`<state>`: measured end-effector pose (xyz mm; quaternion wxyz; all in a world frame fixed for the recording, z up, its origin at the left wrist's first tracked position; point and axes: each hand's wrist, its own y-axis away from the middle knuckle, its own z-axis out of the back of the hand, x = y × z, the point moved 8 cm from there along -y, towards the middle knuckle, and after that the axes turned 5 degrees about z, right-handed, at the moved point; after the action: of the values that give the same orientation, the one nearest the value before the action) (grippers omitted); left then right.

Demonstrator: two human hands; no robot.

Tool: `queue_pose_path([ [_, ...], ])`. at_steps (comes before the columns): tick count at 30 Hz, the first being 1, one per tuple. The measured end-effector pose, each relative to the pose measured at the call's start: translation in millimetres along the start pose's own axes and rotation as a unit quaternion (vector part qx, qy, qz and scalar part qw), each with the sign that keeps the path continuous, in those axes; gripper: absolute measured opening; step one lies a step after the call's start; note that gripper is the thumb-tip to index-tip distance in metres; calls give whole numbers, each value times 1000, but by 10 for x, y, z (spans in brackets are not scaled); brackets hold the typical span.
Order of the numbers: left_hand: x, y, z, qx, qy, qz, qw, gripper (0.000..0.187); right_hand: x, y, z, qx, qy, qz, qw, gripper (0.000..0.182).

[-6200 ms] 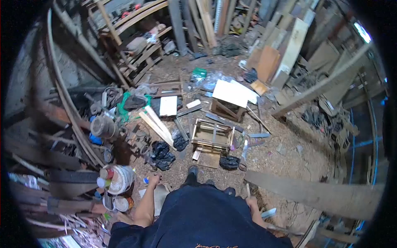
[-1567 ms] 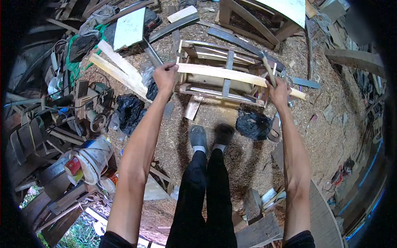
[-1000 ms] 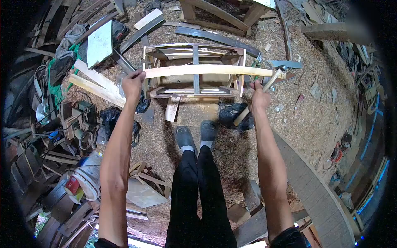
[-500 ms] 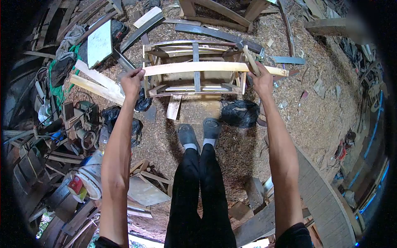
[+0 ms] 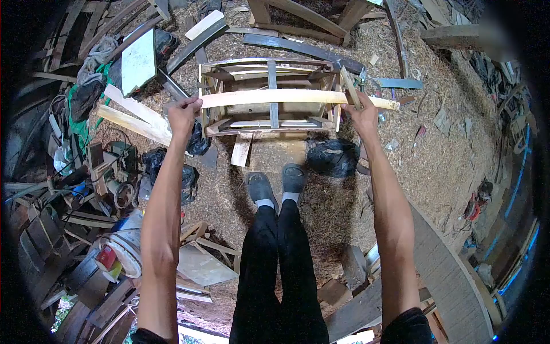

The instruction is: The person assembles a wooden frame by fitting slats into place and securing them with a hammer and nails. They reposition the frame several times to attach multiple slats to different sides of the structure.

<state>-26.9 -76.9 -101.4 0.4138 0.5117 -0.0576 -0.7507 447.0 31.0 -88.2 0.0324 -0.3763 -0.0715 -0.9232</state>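
L hand pinches L end of pale slat across wooden frame; R hand grips hammer w/ slat nr its R end.

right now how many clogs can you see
2, worn side by side: the left clog and, near a black plastic bag, the right clog. Others could be hidden.

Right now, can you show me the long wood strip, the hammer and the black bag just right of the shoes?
Long wood strip (image 5: 303,96): head view, on its middle stretch.
Hammer (image 5: 350,88): head view, on its pale handle.
Black bag (image 5: 333,157): head view, on its crinkly top.
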Motion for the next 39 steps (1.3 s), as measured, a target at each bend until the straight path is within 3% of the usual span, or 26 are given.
queue_pose_path([
  [2,115,-70,-18,26,55,11,998,26,-37,-19,-8,8,1,-16,1000,49],
  [15,125,-128,-20,58,45,3,997,24,-259,-56,-82,39,-64,-97,992,52],
  [19,149,-132,-14,46,70,16,996,23,-195,-44,-62,38,-49,-47,997,47],
  [21,124,-112,-14,41,13,14,999,24,-156,-52,-57,28,-33,-26,999,48],
  [24,122,-93,-29,34,28,12,999,23,-72,-59,-30,21,-18,-35,999,48],
  [26,132,-92,-28,30,41,3,999,23,-94,-48,-36,40,-35,-116,992,48],
  [32,131,-105,-24,25,41,24,999,21,-217,-72,-109,24,-44,-56,997,45],
  [39,162,-179,2,34,72,33,996,20,-126,-89,-47,23,-10,-87,996,44],
])
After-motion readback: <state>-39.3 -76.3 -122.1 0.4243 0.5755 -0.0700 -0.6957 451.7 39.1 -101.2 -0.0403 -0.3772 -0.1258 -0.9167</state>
